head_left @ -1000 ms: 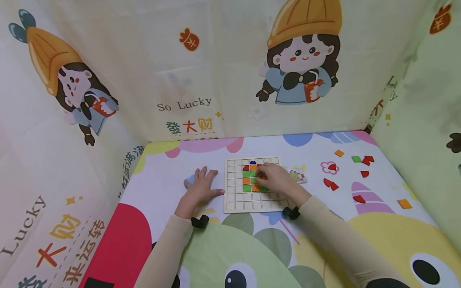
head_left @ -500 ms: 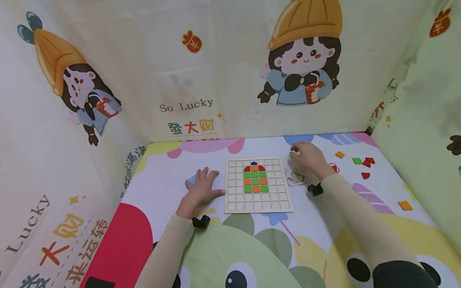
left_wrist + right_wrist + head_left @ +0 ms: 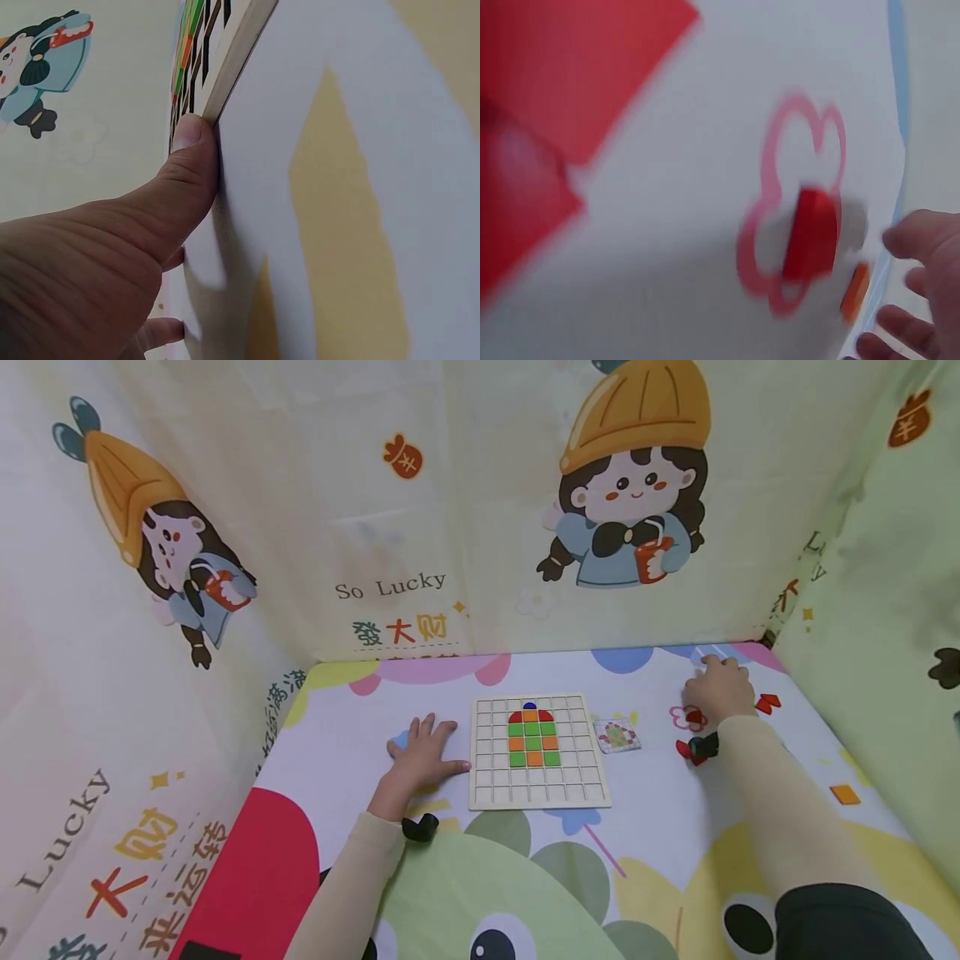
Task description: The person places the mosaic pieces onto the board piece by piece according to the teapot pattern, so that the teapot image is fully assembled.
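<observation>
A pale wooden grid board [image 3: 487, 785] lies on the table, with green, orange, red and blue tiles [image 3: 532, 742] set in its upper middle. Spread flat at its left, my left hand [image 3: 423, 760] touches the board's side with the thumb; the left wrist view shows the thumb tip [image 3: 191, 135] against the edge. My right hand [image 3: 722, 689] reaches over the loose pieces at the back right, its fingers loosely bent with nothing seen between them. Near those fingers in the right wrist view are an orange piece [image 3: 855, 292] and a red piece [image 3: 811, 236].
A small printed card [image 3: 618, 736] lies just right of the board. Red pieces [image 3: 768, 702] lie beyond the right hand, others sit by its wrist, and an orange square tile [image 3: 845, 794] is nearer the right edge. Printed cloth walls [image 3: 510, 610] stand behind and at both sides.
My right hand has left the tiles on the board and moved right, past the card, to the loose pieces. The left hand stays by the board's edge.
</observation>
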Demonstrator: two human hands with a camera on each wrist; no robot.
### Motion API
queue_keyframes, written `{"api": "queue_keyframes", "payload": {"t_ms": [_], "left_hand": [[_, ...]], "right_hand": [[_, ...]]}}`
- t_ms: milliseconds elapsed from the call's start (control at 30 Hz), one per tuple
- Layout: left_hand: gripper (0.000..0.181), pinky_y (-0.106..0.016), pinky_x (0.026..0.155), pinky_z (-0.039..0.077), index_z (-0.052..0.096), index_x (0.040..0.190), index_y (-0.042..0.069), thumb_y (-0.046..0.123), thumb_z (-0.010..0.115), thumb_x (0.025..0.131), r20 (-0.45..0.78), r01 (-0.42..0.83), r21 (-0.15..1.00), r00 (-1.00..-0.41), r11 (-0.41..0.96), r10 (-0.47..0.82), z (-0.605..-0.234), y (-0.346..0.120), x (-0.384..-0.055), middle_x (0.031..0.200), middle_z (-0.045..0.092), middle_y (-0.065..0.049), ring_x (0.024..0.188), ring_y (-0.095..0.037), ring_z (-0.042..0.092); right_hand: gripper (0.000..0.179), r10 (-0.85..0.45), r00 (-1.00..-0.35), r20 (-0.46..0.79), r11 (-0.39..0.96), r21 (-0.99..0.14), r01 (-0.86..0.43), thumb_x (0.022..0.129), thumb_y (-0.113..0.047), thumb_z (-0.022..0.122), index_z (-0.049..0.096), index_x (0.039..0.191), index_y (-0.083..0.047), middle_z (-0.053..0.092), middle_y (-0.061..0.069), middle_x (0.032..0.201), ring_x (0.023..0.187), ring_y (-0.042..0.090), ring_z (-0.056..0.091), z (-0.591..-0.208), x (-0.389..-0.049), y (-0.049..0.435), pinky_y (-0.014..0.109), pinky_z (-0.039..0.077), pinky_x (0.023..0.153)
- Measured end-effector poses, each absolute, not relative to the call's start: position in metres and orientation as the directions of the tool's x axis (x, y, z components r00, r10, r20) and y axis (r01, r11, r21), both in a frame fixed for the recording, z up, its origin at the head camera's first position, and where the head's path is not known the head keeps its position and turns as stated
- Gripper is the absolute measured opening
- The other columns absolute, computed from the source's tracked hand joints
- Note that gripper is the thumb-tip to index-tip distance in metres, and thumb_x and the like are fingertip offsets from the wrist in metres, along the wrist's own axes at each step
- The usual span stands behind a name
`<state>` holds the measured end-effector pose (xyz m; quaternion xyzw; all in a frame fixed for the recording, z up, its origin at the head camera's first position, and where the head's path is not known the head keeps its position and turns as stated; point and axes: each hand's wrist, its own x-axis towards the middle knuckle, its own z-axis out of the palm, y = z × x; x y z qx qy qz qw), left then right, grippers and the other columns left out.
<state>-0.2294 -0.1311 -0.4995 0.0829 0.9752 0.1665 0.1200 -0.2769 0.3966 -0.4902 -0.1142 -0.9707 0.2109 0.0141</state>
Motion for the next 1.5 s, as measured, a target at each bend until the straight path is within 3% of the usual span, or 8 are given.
{"api": "queue_keyframes", "payload": {"t_ms": [300, 500, 867, 1233, 1500], "left_hand": [[0.087, -0.088, 0.108, 0.003, 0.039, 0.159, 0.028, 0.061, 0.075, 0.087, -0.205, 0.119, 0.336, -0.959, 0.934, 0.196, -0.500, -0.129, -0.229, 0.173, 0.014, -0.016, 0.159, -0.047, 0.003], [0.087, -0.088, 0.108, 0.004, 0.038, 0.159, 0.028, 0.062, 0.075, 0.087, -0.213, 0.124, 0.333, -0.956, 0.935, 0.202, -0.501, -0.128, -0.229, 0.173, 0.014, -0.017, 0.159, -0.048, 0.003], [0.087, -0.088, 0.109, 0.002, 0.039, 0.159, 0.027, 0.060, 0.076, 0.087, -0.215, 0.111, 0.345, -0.957, 0.932, 0.194, -0.498, -0.130, -0.229, 0.173, 0.013, -0.017, 0.159, -0.047, 0.002], [0.087, -0.089, 0.107, 0.004, 0.040, 0.158, 0.028, 0.059, 0.077, 0.087, -0.201, 0.116, 0.350, -0.960, 0.930, 0.195, -0.497, -0.131, -0.229, 0.173, 0.015, -0.017, 0.159, -0.047, 0.003], [0.087, -0.088, 0.108, 0.003, 0.039, 0.158, 0.028, 0.059, 0.077, 0.086, -0.204, 0.112, 0.358, -0.959, 0.927, 0.195, -0.497, -0.131, -0.229, 0.173, 0.014, -0.016, 0.159, -0.046, 0.003]], "right_hand": [[0.038, 0.241, -0.968, -0.077, 0.872, -0.420, 0.250, 0.096, -0.022, 0.055, 0.057, 0.118, 0.009, 0.057, 0.034, 0.112, 0.103, 0.051, 0.049, -0.483, -0.254, 0.413, 0.059, 0.047, 0.080], [0.037, 0.264, -0.959, -0.105, 0.860, -0.424, 0.284, 0.096, -0.025, 0.062, 0.061, 0.110, 0.009, 0.063, 0.030, 0.105, 0.096, 0.046, 0.053, -0.483, -0.253, 0.413, 0.053, 0.048, 0.075], [0.042, 0.166, -0.983, -0.080, 0.900, -0.395, 0.184, 0.092, -0.029, 0.067, 0.063, 0.111, 0.007, 0.067, 0.025, 0.101, 0.091, 0.040, 0.057, -0.480, -0.272, 0.390, 0.055, 0.048, 0.078], [0.037, 0.028, -0.999, -0.040, 0.930, -0.365, 0.041, 0.092, -0.025, 0.068, 0.065, 0.116, 0.004, 0.067, 0.024, 0.107, 0.089, 0.035, 0.059, -0.463, -0.272, 0.328, 0.047, 0.053, 0.075], [0.029, -0.075, -0.997, 0.025, 0.929, -0.362, -0.079, 0.091, -0.022, 0.067, 0.068, 0.109, 0.002, 0.069, 0.019, 0.105, 0.091, 0.032, 0.063, -0.455, -0.262, 0.280, 0.048, 0.054, 0.082]]}}
